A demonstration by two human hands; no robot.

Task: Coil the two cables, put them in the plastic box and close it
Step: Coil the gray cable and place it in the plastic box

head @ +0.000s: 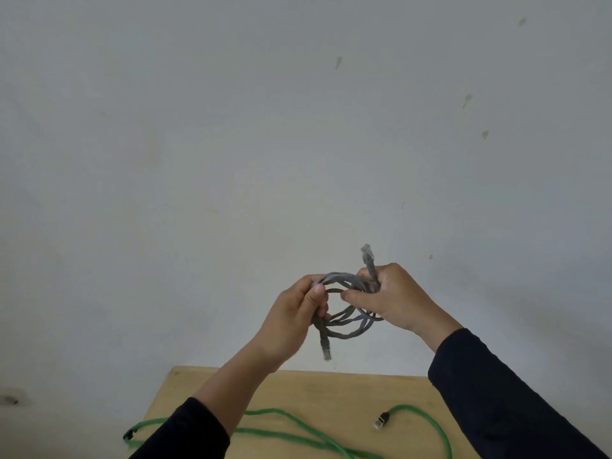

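Head view, wooden table [381, 392], pale stained wall [231, 144], green cable [298, 425] on table

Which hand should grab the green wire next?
Probably the left hand: it only pinches the gray coil, and the green cable lies right below it on the table. The right hand grips the coil tighter.

A coiled grey network cable [347, 306] hangs between the left hand [294, 319] and right hand [394, 299]; below them, a loose green network cable [298, 435] sprawls on the light wooden table [364, 395].
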